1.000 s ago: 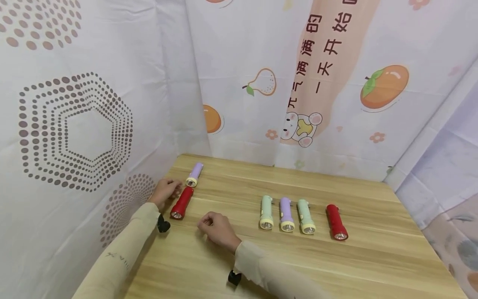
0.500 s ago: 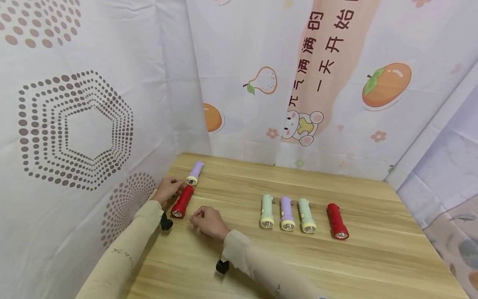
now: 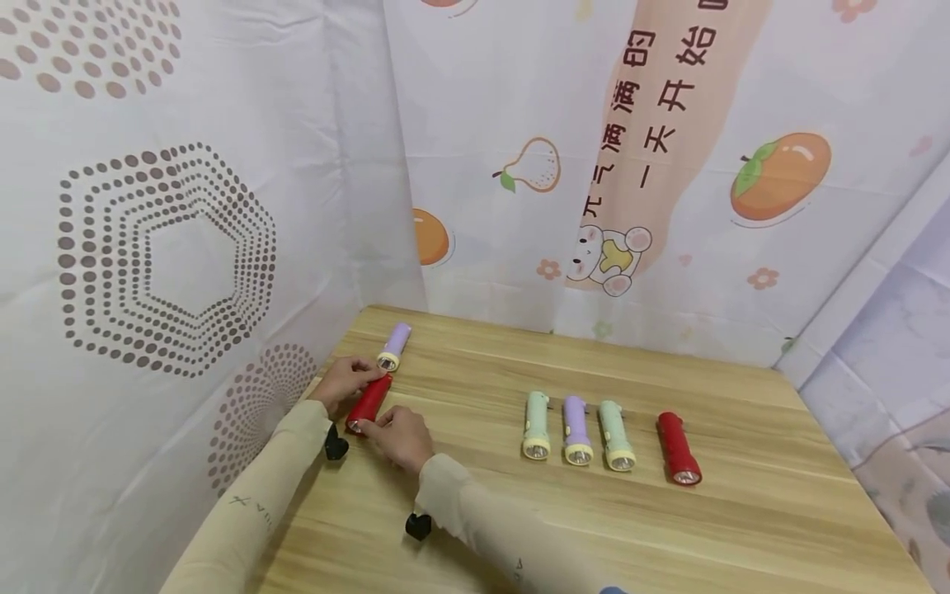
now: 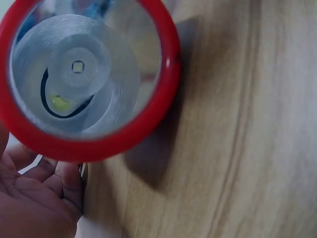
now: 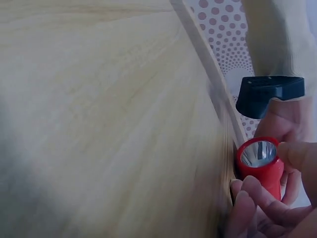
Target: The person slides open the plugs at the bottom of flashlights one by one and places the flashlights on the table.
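At the left side of the table a red flashlight (image 3: 369,402) lies slanted, its lens end toward the person. My left hand (image 3: 345,380) has its fingertips at the far, tail end of it. The right hand (image 3: 404,437) pinches the lens end, thumb and fingers on either side of the red head (image 5: 267,171) in the right wrist view. The flashlight's red rim (image 4: 170,74) and clear lens fill much of the left wrist view, with the left hand (image 4: 37,198) behind, its fingers partly hidden. A purple flashlight (image 3: 395,345) with a cream rim lies just beyond the tail end.
On the wooden table (image 3: 475,511), toward the right, lie a green flashlight (image 3: 537,422), a purple flashlight (image 3: 575,427), another green flashlight (image 3: 615,433) and a red flashlight (image 3: 677,447), in a row. Patterned curtains (image 3: 475,214) stand at the back and left edges.
The right hand has moved left to the red flashlight's lens end and now pinches it. The left hand's fingers have come right onto the tail end. The view has shifted slightly.
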Available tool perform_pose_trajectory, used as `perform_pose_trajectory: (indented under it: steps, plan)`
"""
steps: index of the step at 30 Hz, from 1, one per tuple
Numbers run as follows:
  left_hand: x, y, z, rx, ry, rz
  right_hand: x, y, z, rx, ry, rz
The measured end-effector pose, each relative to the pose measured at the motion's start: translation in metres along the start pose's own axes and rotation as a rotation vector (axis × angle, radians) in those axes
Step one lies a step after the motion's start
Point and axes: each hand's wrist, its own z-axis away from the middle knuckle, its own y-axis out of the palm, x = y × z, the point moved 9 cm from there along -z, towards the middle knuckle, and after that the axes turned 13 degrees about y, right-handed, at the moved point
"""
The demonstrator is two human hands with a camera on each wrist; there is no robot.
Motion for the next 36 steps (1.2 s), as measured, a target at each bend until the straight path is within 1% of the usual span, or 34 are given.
perform_pose_trajectory:
  steps: [6, 10, 17, 22, 24, 26, 29, 31, 36]
  plan:
    - [-0.008, 0.008, -0.005, 0.032, 0.035, -0.040, 0.005, -0.004, -0.003, -0.090, -0.002, 0.119]
    - [-0.012, 0.011, -0.005, 0.040, 0.039, -0.050, 0.006, -0.007, -0.005, -0.120, 0.023, 0.151]
    - [-0.017, 0.009, 0.000, 0.030, 0.033, -0.115, 0.003, -0.006, -0.008, -0.080, 0.062, 0.091]
    - [-0.012, 0.007, 0.002, 0.045, 0.017, -0.112, 0.001, -0.005, -0.010, -0.053, 0.084, 0.047]
    - [-0.010, 0.006, 0.004, 0.056, 0.007, -0.084, 0.001, -0.004, -0.009, -0.043, 0.091, 0.040]
    - [-0.008, 0.004, 0.006, 0.074, 0.012, -0.075, 0.002, -0.002, -0.008, -0.035, 0.097, 0.042]
    - [-0.006, 0.000, 0.007, 0.097, 0.015, -0.070, 0.003, 0.000, -0.008, -0.027, 0.091, 0.036]
    - [-0.007, -0.002, 0.007, 0.105, 0.023, -0.094, 0.003, 0.000, -0.008, -0.026, 0.082, 0.025]
    - [-0.006, -0.006, 0.011, 0.108, 0.001, -0.116, 0.002, 0.000, -0.006, -0.015, 0.069, -0.024]
